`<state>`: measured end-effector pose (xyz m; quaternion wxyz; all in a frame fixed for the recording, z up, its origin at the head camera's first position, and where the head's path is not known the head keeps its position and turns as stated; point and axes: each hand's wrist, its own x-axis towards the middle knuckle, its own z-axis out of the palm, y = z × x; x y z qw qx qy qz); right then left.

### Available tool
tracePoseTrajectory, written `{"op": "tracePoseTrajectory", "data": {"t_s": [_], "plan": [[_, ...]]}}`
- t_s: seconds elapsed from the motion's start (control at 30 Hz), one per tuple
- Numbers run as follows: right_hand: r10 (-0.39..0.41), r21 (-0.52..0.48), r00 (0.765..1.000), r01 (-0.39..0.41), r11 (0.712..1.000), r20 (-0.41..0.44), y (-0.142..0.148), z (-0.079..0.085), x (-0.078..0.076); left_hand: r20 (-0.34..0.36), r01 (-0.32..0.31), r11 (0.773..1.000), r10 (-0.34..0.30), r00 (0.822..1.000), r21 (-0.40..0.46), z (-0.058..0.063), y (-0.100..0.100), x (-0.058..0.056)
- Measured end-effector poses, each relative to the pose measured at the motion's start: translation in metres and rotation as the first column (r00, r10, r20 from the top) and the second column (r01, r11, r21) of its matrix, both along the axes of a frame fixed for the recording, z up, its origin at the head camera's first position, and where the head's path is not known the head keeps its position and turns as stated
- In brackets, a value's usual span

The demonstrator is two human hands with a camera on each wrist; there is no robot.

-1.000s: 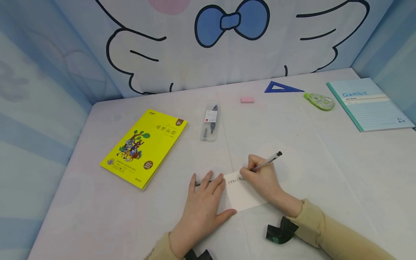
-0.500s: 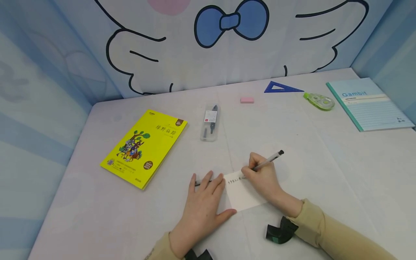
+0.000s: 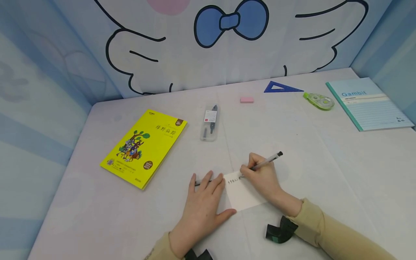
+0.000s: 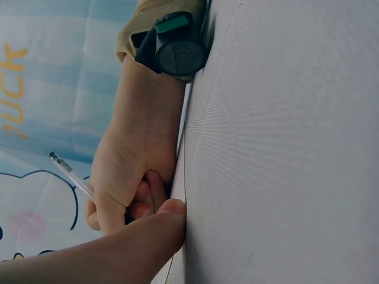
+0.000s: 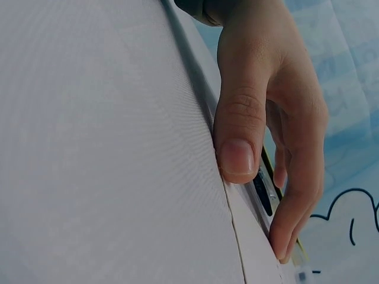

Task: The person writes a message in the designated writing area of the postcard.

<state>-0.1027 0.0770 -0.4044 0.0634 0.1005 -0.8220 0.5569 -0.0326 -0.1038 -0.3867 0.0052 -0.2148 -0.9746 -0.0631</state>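
White tabletop (image 3: 113, 216) supports the spread left hand (image 3: 204, 206); the right hand (image 3: 262, 180) grips a pen (image 3: 268, 160).

The paper (image 3: 245, 196) lies on the table (image 3: 325, 162), between the left hand (image 3: 204, 206) at its left edge and the right hand (image 3: 262, 180), which holds the pen (image 3: 269, 159) over it. The book (image 3: 144, 148) lies farther left. Behind the paper is the case (image 3: 209, 126); farther back, left to right, come the eraser (image 3: 247, 100), ruler (image 3: 289, 89), correction tape (image 3: 320, 102) and notebook (image 3: 370, 108).
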Motion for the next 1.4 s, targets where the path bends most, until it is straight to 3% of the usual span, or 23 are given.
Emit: {"op": "tracePoseTrajectory", "data": {"t_s": [0.77, 0.9, 1.0, 1.13, 1.4], "plan": [[-0.030, -0.015, 1.000, 0.030, 0.999, -0.009, 0.000, -0.001, -0.001, 0.002, -0.005, 1.000, 0.005, 1.000, -0.017, 0.000, 0.000, -0.001], [-0.045, -0.014, 0.999, 0.045, 0.999, 0.002, -0.002, 0.017, 0.005, -0.008, -0.002, 1.000, 0.002, 1.000, 0.001, 0.000, 0.000, 0.000], [-0.041, -0.019, 0.999, 0.041, 0.999, 0.016, 0.001, 0.019, 0.005, -0.014, -0.001, 1.000, 0.001, 1.000, 0.007, 0.000, 0.000, 0.000], [-0.018, -0.034, 1.000, 0.018, 0.999, -0.001, 0.008, 0.002, -0.001, -0.012, -0.002, 1.000, 0.002, 1.000, 0.005, 0.000, 0.000, 0.000], [0.013, -0.043, 0.997, -0.016, 0.999, -0.071, 0.008, -0.002, -0.001, 0.009, -0.010, 1.000, 0.010, 1.000, -0.005, 0.001, 0.001, -0.001]]}}
